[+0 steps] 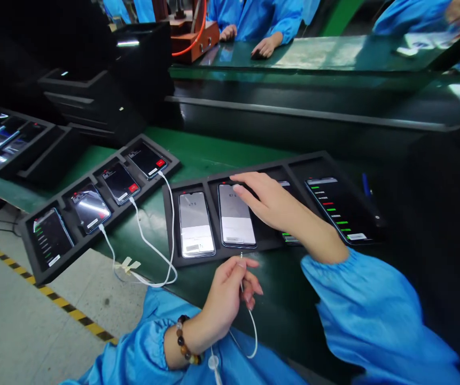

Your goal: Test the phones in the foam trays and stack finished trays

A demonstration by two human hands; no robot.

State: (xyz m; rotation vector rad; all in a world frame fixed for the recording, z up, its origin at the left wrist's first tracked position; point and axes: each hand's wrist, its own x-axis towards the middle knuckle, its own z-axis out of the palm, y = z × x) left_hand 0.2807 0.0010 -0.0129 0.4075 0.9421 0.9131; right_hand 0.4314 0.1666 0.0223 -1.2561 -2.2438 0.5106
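Observation:
My left hand (224, 294) pinches a white cord with a slim, metal-tipped plug (241, 256), just below the bottom edge of a phone (235, 227) with a grey-and-white screen. The plug and phone look apart. My right hand (267, 200) lies over that phone's upper right, fingers stretched out, the tips at its top; whether they touch the glass I cannot tell. The phone sits in a black compartment tray (214, 214). To its left is another phone (195, 230) with a similar screen. My right forearm partly hides a third phone (289, 238); a dark-screened phone (336, 208) lies farther right.
A second black tray (173, 156) at left holds several phones, some with white charging cables (137, 219) plugged in. Black stacked trays (89, 101) stand behind it. A blue pen (366, 184) lies at right. Across the bench, a co-worker's hands (265, 47) rest on a green surface.

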